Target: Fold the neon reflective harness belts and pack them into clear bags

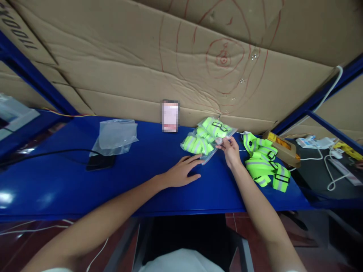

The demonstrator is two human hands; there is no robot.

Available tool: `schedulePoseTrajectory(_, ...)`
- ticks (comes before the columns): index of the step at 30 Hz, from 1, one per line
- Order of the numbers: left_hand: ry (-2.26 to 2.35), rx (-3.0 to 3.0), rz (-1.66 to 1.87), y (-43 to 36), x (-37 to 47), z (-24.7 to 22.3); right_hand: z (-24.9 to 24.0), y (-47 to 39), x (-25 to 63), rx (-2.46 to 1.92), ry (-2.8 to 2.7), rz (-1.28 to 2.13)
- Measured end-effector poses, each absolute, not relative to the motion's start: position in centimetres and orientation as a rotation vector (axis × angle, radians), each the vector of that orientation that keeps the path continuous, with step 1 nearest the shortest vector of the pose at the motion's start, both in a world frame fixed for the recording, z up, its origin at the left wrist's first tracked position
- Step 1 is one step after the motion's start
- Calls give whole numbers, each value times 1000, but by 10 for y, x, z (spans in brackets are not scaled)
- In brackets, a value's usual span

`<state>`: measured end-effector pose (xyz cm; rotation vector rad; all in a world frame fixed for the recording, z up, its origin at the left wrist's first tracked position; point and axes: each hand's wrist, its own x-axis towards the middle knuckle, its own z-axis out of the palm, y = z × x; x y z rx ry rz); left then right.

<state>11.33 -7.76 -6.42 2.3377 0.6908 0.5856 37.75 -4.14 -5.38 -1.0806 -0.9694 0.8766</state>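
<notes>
Clear plastic bags holding neon-yellow reflective straps (pixel 198 145) lie together on the blue table, in front of the cardboard wall. My right hand (pixel 231 151) pinches the edge of a bag of straps (pixel 217 128) at its right side. Flat beside the lower edge of the bags, my left hand (pixel 183 172) has its fingers spread and holds nothing; its fingertips reach the plastic. Right of my right hand is a loose pile of neon-yellow reflective straps (pixel 262 160) with black buckles.
Empty clear bags (pixel 116 136) lie on the left, partly over a dark flat object (pixel 100 162). A blurred-out phone-like object (pixel 170 117) leans on the cardboard wall (pixel 127 83). A brown box (pixel 282 149) and white cables (pixel 329 170) are at the right.
</notes>
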Motion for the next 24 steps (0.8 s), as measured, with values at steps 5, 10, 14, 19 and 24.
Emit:
schedulePoseTrajectory(5,752,2303,742,-72,115,-66,-54,-43,378,-1119,-1059,926)
schedulePoseTrajectory(10,862,2185,981,-66,109,-65,-51,-56,376,-1311,-1328,947)
schedulePoseTrajectory(14,904,2180,983,-63,105,-66,-37,-72,399,-1547,-1559,773)
schedulePoseTrajectory(19,859,2279,917,-69,104,-68,12,-69,491,-1905,-1670,303)
schedulePoseTrajectory(24,761,2525,891,-74,104,-67,34,-66,588,-2314,-1564,-51)
